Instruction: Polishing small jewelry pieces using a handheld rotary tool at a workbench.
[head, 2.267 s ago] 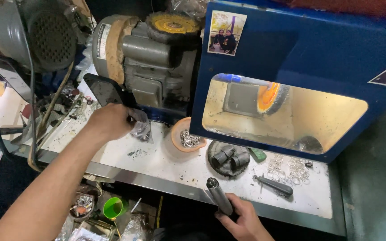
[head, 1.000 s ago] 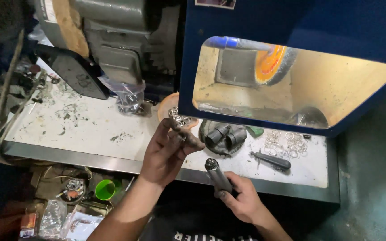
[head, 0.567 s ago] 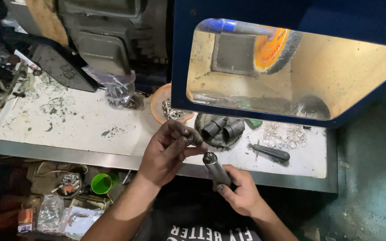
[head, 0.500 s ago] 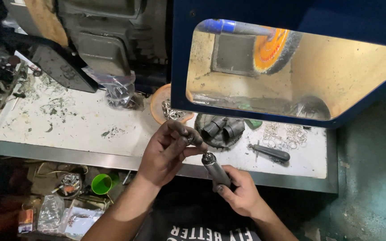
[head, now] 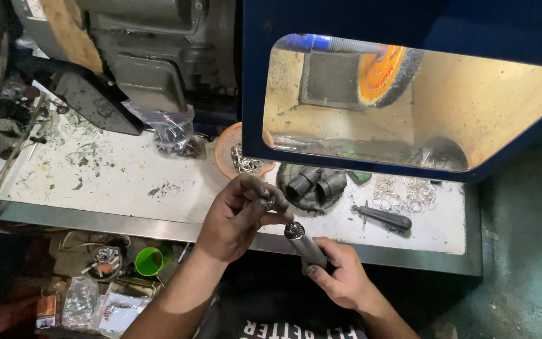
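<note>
My right hand (head: 340, 276) grips a dark metal rod (head: 306, 245) tilted up to the left, with a small metal ring seated on its tip (head: 293, 230). My left hand (head: 236, 216) is just left of that tip, fingers pinched on a small metal ring (head: 271, 202) close to the rod's end. Both hands hover over the front edge of the white workbench (head: 127, 182). An orange bowl (head: 222, 154) with several metal rings lies just beyond my left hand.
A blue hood (head: 409, 19) encloses a spinning orange buffing wheel (head: 387, 72). On the bench lie a dark round holder (head: 312, 185), loose rings (head: 403, 191), a dark-handled tool (head: 384, 216), a plastic bag of parts (head: 174, 135). A grey motor (head: 152, 56) stands behind. A green cup (head: 148, 260) sits below.
My left hand came back from the far left of the bench to the rod's tip with a ring pinched in it. The rod tip now carries a ring.
</note>
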